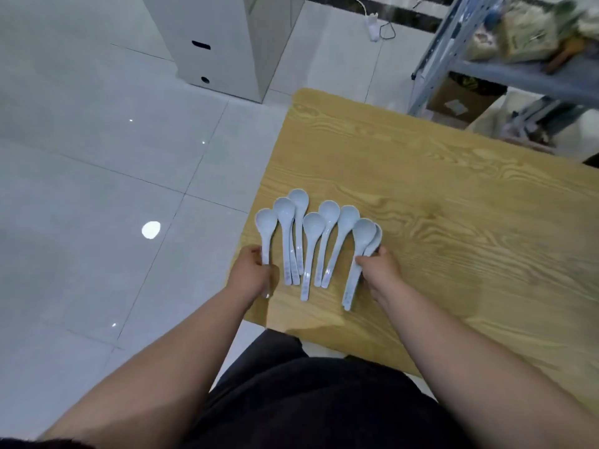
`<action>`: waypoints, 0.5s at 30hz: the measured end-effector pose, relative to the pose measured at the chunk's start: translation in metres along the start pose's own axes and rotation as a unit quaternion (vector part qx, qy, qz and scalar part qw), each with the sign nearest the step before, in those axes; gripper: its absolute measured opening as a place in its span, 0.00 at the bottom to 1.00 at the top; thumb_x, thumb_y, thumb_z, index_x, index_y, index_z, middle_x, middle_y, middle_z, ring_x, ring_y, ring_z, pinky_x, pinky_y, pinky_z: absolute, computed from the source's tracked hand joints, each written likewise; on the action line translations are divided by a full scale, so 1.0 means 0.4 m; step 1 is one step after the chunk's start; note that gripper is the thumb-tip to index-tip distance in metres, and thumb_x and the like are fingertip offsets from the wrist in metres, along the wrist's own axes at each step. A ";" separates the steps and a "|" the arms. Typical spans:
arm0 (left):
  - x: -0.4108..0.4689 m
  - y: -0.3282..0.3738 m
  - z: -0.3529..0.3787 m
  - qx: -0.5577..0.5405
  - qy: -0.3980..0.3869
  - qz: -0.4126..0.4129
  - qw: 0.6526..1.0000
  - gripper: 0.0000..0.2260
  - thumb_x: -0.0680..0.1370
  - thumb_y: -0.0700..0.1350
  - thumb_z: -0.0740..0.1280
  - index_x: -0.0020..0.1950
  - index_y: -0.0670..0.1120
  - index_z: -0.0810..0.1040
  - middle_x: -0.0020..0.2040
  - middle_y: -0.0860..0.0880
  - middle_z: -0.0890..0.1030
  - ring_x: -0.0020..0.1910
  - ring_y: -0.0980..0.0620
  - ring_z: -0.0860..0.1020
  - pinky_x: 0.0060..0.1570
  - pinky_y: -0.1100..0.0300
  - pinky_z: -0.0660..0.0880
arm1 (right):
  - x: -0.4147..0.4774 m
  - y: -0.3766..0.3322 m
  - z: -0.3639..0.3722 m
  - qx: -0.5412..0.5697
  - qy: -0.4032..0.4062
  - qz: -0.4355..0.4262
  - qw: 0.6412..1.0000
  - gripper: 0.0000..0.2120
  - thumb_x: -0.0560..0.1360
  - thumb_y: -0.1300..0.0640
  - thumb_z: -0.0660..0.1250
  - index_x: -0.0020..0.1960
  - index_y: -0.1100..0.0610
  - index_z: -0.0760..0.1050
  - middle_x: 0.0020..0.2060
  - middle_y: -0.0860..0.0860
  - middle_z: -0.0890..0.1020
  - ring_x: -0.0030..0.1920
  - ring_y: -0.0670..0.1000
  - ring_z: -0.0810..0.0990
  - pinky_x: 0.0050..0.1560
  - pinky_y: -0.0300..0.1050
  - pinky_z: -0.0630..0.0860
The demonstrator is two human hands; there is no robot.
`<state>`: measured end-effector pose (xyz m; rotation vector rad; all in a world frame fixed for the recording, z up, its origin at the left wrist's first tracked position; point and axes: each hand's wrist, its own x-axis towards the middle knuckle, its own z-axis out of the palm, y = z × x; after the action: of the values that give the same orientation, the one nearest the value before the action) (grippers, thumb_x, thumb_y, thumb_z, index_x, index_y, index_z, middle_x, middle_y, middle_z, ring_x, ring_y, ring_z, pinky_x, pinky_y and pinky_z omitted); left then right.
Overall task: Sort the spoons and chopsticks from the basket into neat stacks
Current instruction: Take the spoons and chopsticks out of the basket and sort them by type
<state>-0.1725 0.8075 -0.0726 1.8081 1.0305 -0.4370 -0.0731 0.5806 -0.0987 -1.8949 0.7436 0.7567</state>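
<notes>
As things lie now, spoons: eight or so, pale, fanned out on the tabletop near its left corner. Bowls point away from the person and handles toward them.
why fanned: handles converge toward the person, so probably easy to sweep together from both sides. Not a neat stack yet.
left hand: at the tabletop edge, fingers curled round the handle of the leftmost spoon.
right hand: grasps the handles of the rightmost pair, one bowl nested on the other.
why held so: hands sit at the two ends of the row, likely to push the row inward or lift the end spoons onto the rest. Judgement only.
middle spoons: loose on the wood, some overlapping or touching at the handles, no hand on them.
basket: not in view.
chopsticks: none in view.
progress: spoons out and roughly grouped, stacking left to do, chopsticks unknown.
cardboard box: on a low level of the metal shelf beyond the tabletop, contents hidden.
shelf upper level: bags and bundles, too blurred to name.
white cabinet: on the tiled floor, closed, contents unseen.
</notes>
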 end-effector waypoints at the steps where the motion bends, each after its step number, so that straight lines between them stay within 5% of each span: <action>1: 0.019 0.005 -0.008 0.017 -0.017 0.013 1.000 0.21 0.77 0.38 0.63 0.69 0.48 0.70 0.49 0.53 0.77 0.44 0.54 0.76 0.36 0.61 0.71 | -0.005 -0.016 0.019 -0.002 0.011 -0.004 1.000 0.20 0.77 0.61 0.68 0.68 0.53 0.72 0.55 0.54 0.81 0.54 0.58 0.81 0.57 0.57 0.80; 6: 0.073 0.030 -0.012 0.067 -0.065 0.129 0.987 0.19 0.74 0.39 0.69 0.63 0.48 0.70 0.51 0.54 0.79 0.48 0.54 0.79 0.38 0.67 0.70 | -0.011 -0.057 0.066 -0.068 0.043 -0.026 0.996 0.13 0.76 0.61 0.66 0.59 0.53 0.73 0.51 0.51 0.81 0.48 0.54 0.80 0.45 0.46 0.76; 12: 0.083 0.012 -0.013 0.206 -0.052 0.248 0.945 0.26 0.75 0.39 0.68 0.72 0.42 0.68 0.69 0.41 0.67 0.64 0.44 0.70 0.60 0.60 0.67 | -0.038 -0.056 0.065 -0.155 0.082 -0.095 0.980 0.08 0.74 0.58 0.60 0.50 0.52 0.75 0.41 0.52 0.82 0.40 0.53 0.83 0.30 0.41 0.74; 15: 0.099 0.006 -0.016 0.265 -0.038 0.286 0.920 0.18 0.72 0.44 0.64 0.60 0.40 0.78 0.55 0.39 0.76 0.52 0.39 0.76 0.56 0.47 0.75 | -0.054 -0.026 0.064 -0.176 0.054 -0.086 0.979 0.12 0.73 0.57 0.63 0.56 0.50 0.73 0.52 0.54 0.79 0.45 0.54 0.81 0.36 0.43 0.75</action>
<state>-0.1487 0.8306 -0.0953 2.4376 0.2915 -0.4386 -0.0837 0.6115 -0.0865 -2.3029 0.5259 0.7143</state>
